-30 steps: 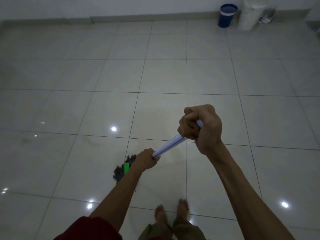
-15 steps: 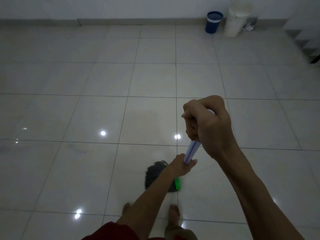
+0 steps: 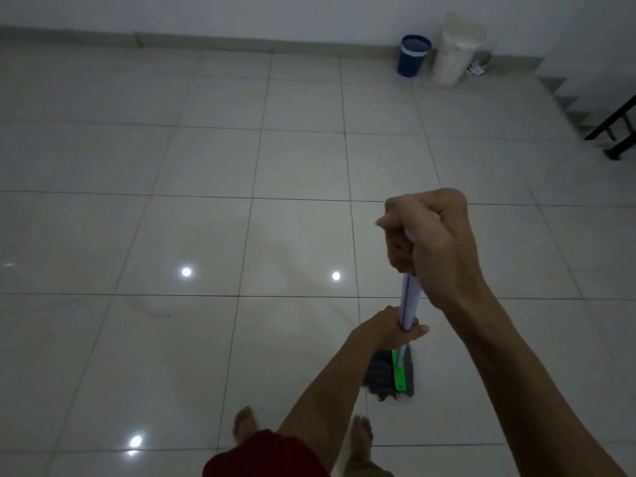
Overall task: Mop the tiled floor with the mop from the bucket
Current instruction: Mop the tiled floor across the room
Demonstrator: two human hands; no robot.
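The right hand is closed in a fist around the top of the mop handle, fingers curled over it and thumb wrapped across. Lower down, the left hand grips the same pale handle from the left side, its fingers folded round the shaft. The two hands are now stacked almost one above the other. A second ago the handle slanted from lower left to upper right; half a second ago it was already steeper.

Below the left hand, the grey mop head with its bright green clamp lies flat on the floor. It sits to the right of the person's bare right foot. A second ago it lay well to the left of the hands, and half a second ago it was just ahead of the feet, so it has swept from left to right across the tiles. The left foot stands apart on the neighbouring tile, and a red sleeve shows at the bottom of the view.

At the floor's far edge, against the wall, a blue bucket stands just beside a white container. Both now appear lower in the view than before. At the far right corner, steps and a black railing have come further into view.
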